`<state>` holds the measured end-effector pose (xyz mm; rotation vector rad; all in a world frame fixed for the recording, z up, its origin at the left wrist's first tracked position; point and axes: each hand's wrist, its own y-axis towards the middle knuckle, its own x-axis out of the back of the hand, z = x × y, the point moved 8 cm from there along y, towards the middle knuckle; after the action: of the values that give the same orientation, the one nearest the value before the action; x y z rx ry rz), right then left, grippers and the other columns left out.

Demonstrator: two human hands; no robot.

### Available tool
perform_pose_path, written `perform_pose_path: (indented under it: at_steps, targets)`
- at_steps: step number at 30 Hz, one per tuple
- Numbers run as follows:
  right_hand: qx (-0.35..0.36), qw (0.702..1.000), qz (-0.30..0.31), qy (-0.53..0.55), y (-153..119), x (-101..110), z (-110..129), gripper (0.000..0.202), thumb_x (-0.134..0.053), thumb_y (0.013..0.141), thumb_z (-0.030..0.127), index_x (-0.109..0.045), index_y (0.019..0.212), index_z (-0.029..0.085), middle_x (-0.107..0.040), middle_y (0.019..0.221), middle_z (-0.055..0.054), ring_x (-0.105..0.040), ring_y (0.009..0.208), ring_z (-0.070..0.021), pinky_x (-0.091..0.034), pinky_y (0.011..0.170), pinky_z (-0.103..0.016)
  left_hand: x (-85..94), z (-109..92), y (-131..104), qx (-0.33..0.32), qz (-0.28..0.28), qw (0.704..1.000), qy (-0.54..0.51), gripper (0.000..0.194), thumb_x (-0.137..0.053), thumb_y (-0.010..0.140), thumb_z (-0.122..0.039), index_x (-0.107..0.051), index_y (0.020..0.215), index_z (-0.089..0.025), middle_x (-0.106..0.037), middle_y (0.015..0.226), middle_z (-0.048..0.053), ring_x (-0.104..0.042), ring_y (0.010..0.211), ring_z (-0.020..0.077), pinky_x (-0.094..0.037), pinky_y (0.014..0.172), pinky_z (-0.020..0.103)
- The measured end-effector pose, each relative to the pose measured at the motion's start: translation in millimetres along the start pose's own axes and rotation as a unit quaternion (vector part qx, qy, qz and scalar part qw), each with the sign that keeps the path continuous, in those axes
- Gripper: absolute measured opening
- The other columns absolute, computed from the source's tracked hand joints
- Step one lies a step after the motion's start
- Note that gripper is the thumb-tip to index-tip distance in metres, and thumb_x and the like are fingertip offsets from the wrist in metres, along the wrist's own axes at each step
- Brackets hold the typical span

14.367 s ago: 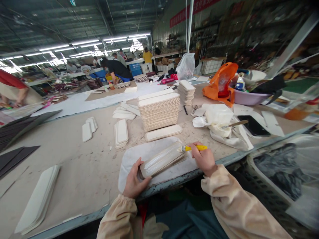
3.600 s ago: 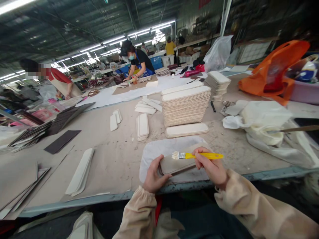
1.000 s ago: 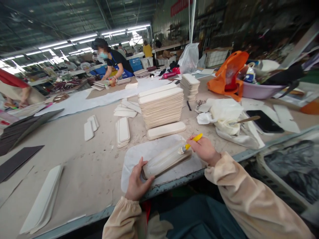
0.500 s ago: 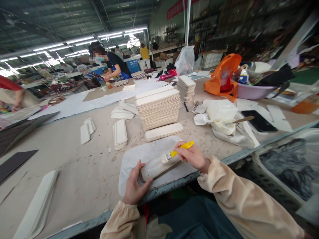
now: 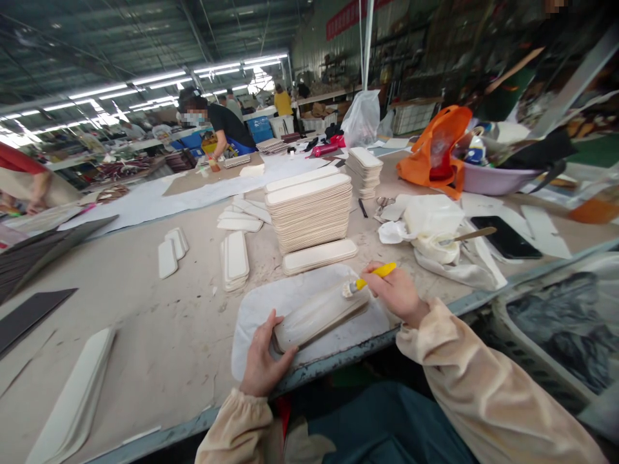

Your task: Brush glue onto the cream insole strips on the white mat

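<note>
Gripping right hand (image 5: pixel 396 293): fingers curled around yellow brush (image 5: pixel 385 270)
Bracing left hand (image 5: pixel 264 362): spread thumb and fingers held pale panels (image 5: pixel 316 314)

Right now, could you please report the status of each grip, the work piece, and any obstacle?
Left grip around left end of pale strips. Right grip on yellow brush, bristles at strips' right end. Low stack beyond, apart from strips.

Counting wearer's hands, two: one left hand (image 5: pixel 265 361), one right hand (image 5: pixel 395 291). Tallying one yellow brush (image 5: pixel 382 272), one shiny strip pile (image 5: pixel 314 317) between hands, one white mat (image 5: pixel 254 303) underneath. Right side, logging one phone (image 5: pixel 507 240), one orange bag (image 5: pixel 423 161), one lilac basin (image 5: pixel 496 183), one wooden-handled stick (image 5: pixel 471 234). Far side, marking one clear bag (image 5: pixel 362 119). Not resolving exact strip count within pile, overlapping.
</note>
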<state>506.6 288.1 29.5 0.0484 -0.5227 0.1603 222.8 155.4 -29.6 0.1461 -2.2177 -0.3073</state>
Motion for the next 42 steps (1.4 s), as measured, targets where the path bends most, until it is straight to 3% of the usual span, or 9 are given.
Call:
perform_pose_path:
  at_steps: [4,6,8,11,18,24,30,39,42]
  targets:
    - [0.003,0.976,0.127,0.178,-22,-64,16,0.022,-0.046,0.084,0.042,-0.053,0.08,0.021,-0.05,0.051,0.006,-0.045,0.047,-0.011,-0.037,0.05,-0.023,0.9,-2,0,0.001,-0.003,1.0,0.0,0.076,-0.065,0.076,-0.036,-0.029,0.14,-0.02,-0.057,0.124,0.011,-0.052,0.117,0.0271,-0.044,0.099,0.046]
    - [0.004,0.963,0.188,0.194,-31,-93,23,0.02,-0.046,0.084,0.04,-0.053,0.084,0.021,-0.052,0.052,0.006,-0.044,0.045,-0.0101,-0.036,0.049,-0.023,0.8,-1,0,0.0,-0.004,1.0,0.001,0.077,-0.065,0.076,-0.037,-0.028,0.141,-0.02,-0.057,0.124,0.01,-0.053,0.116,0.0269,-0.044,0.099,0.046]
    - [0.009,0.964,0.204,0.169,-34,-105,24,0.017,-0.047,0.084,0.037,-0.054,0.083,0.021,-0.053,0.051,0.006,-0.046,0.046,-0.0102,-0.038,0.052,-0.023,0.4,-1,1,0.0,-0.003,1.0,0.006,0.077,-0.065,0.077,-0.037,-0.027,0.141,-0.02,-0.058,0.123,0.01,-0.053,0.116,0.0262,-0.044,0.099,0.045]
    - [0.021,0.984,0.149,0.098,-22,-87,18,0.016,-0.045,0.083,0.032,-0.056,0.079,0.021,-0.053,0.05,0.006,-0.05,0.051,-0.0113,-0.04,0.057,-0.024,0.0,-1,1,0.001,0.002,1.0,0.011,0.075,-0.064,0.077,-0.036,-0.028,0.141,-0.02,-0.057,0.124,0.01,-0.053,0.117,0.0258,-0.043,0.1,0.045]
    - [-0.013,0.997,-0.004,-0.079,6,4,-4,0.017,-0.047,0.079,0.029,-0.061,0.075,0.019,-0.056,0.051,0.002,-0.054,0.054,-0.0141,-0.039,0.06,-0.026,0.4,-1,0,-0.002,-0.002,1.0,0.009,0.073,-0.064,0.077,-0.036,-0.031,0.139,-0.019,-0.057,0.125,0.011,-0.053,0.116,0.0269,-0.044,0.099,0.046]
    - [-0.012,0.993,-0.114,-0.012,0,53,-9,0.021,-0.048,0.08,0.037,-0.059,0.076,0.019,-0.053,0.05,0.003,-0.052,0.054,-0.0144,-0.038,0.059,-0.026,2.3,-3,1,-0.008,-0.014,1.0,0.007,0.071,-0.065,0.076,-0.036,-0.035,0.138,-0.02,-0.059,0.123,0.01,-0.054,0.115,0.027,-0.046,0.098,0.044]
    - [0.011,0.994,-0.104,-0.009,2,44,-13,0.024,-0.045,0.082,0.039,-0.059,0.08,0.019,-0.054,0.053,0.002,-0.053,0.055,-0.0147,-0.039,0.06,-0.026,2.2,-2,0,-0.004,-0.019,1.0,0.004,0.068,-0.065,0.076,-0.035,-0.037,0.136,-0.02,-0.059,0.122,0.01,-0.053,0.117,0.0276,-0.046,0.098,0.045]
    - [0.042,0.993,-0.021,-0.108,1,18,-4,0.022,-0.044,0.083,0.034,-0.061,0.082,0.02,-0.057,0.059,0.001,-0.055,0.058,-0.0148,-0.039,0.062,-0.026,-0.6,2,1,-0.011,-0.011,1.0,0.004,0.067,-0.065,0.076,-0.035,-0.037,0.135,-0.019,-0.057,0.124,0.011,-0.053,0.117,0.0278,-0.044,0.099,0.047]
    - [0.041,0.997,0.018,-0.063,0,13,-4,0.021,-0.045,0.083,0.035,-0.06,0.08,0.021,-0.055,0.055,0.002,-0.052,0.054,-0.0145,-0.039,0.061,-0.028,-2.1,2,1,-0.002,-0.007,1.0,-0.007,0.066,-0.065,0.076,-0.034,-0.038,0.134,-0.019,-0.056,0.125,0.012,-0.051,0.118,0.0278,-0.043,0.101,0.048]
